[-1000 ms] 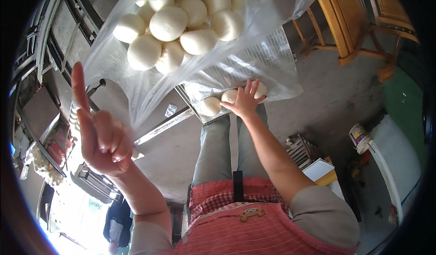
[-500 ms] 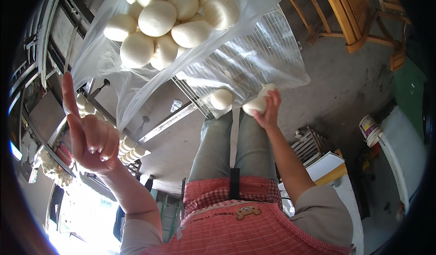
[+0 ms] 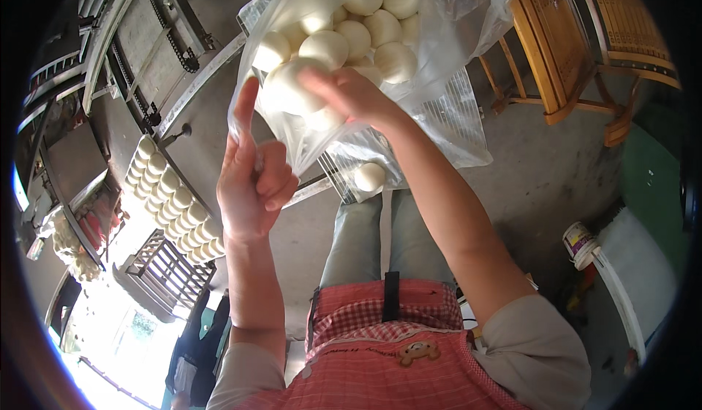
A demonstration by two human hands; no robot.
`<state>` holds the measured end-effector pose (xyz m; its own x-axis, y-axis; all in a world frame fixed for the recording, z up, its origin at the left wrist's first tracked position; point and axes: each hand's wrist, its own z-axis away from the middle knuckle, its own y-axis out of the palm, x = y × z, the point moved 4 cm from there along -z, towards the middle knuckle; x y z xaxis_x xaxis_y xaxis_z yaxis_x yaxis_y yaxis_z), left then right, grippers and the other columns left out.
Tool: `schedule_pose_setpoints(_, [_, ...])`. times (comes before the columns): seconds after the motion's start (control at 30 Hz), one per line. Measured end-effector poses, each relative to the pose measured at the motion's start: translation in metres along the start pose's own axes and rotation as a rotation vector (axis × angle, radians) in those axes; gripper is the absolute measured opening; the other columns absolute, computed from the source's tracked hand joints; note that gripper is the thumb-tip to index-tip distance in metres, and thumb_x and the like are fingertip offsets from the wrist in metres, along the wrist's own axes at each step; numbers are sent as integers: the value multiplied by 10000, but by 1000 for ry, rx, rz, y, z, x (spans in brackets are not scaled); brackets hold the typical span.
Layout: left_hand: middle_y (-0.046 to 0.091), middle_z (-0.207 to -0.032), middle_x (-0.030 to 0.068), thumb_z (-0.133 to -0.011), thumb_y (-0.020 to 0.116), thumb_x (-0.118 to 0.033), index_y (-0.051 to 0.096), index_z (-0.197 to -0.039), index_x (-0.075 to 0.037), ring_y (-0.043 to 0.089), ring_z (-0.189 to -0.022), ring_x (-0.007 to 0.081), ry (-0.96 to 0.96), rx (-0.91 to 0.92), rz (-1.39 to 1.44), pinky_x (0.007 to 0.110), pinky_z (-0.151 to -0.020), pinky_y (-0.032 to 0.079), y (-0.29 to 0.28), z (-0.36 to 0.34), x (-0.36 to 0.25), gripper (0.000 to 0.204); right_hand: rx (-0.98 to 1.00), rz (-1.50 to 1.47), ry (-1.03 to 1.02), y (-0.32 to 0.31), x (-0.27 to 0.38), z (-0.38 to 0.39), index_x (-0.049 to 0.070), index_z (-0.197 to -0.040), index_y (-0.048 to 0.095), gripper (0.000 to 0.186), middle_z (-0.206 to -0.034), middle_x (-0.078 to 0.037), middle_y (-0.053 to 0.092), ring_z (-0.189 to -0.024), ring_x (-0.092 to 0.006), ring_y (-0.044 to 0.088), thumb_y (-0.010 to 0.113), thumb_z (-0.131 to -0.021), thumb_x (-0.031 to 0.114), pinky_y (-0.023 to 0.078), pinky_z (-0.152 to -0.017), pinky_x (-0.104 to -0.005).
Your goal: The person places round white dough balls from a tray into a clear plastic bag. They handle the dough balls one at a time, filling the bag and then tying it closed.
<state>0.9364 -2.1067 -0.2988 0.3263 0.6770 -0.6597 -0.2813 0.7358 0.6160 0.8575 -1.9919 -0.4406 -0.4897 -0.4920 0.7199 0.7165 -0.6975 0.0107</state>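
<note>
A clear plastic bag full of round white steamed buns lies in front of me. My left hand is at the bag's near left edge, index finger pointing up into the film and the other fingers curled on it. At the bag's mouth, my right hand has its fingers against a large-looking steamed bun, slightly blurred. Another pale bun shows just under that hand. A single steamed bun sits on the near corner of the wire rack, above my knees.
Rows of steamed buns stand at the left, beside a slatted crate. Metal machinery with a chain is at the far left. Wooden chairs stand at the far right, and a white bucket is lower right.
My right hand has brought buns from the rack's near edge up to the bag's mouth. My left hand has shifted right with the bag's edge. The view has turned left.
</note>
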Motion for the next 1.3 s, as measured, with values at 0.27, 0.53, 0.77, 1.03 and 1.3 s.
schedule_pose_setpoints(0.27, [271, -534, -30, -1009, 255, -271, 74, -1451, -82, 184, -394, 44, 147, 149, 243, 181, -331, 196, -31, -26, -42, 514, -605, -156, -699, -13, -15, 44, -18, -829, 546, 226, -705, -48, 613, -647, -103, 576, 533, -914, 191, 452, -555, -243])
schedule_pose_setpoints(0.53, [319, -534, 17, -1011, 220, -232, -123, -1442, -170, 183, -357, 66, 154, 221, 205, 208, -305, 215, -43, -25, -33, 555, -408, 746, -117, 139, -284, 34, 43, -1100, 515, 536, -1131, -147, 514, -1105, -309, 474, 759, -666, 242, 378, -934, -451])
schedule_pose_setpoints(0.77, [306, -515, 0, -1009, 233, -245, -70, -1447, -126, 186, -356, 69, 115, 188, 255, 218, -307, 201, -45, -21, -29, 545, 184, 871, -942, 179, -299, 91, 95, -932, 542, 163, -1060, -71, 524, -1093, -251, 478, 591, -784, 144, 355, -939, -479])
schedule_pose_setpoints(1.03, [238, -485, -34, -1002, 289, -286, 174, -1433, -79, 150, -357, 51, -62, -76, 222, 198, -305, 169, -49, 7, -13, 492, -67, 88, -588, 39, -58, 113, 94, -1042, 479, 550, -1044, -95, 512, -938, -243, 556, 757, -638, 344, 468, -780, -378])
schedule_pose_setpoints(1.3, [285, -549, -35, -956, 385, -218, 549, -972, -2, 251, -462, 56, 98, -313, 271, 216, -429, 234, -51, 28, -24, 272, -358, 1393, 73, -230, 27, -27, 38, -1193, 524, 566, -1103, -184, 574, -997, -351, 555, 525, -857, 494, 431, -878, -420])
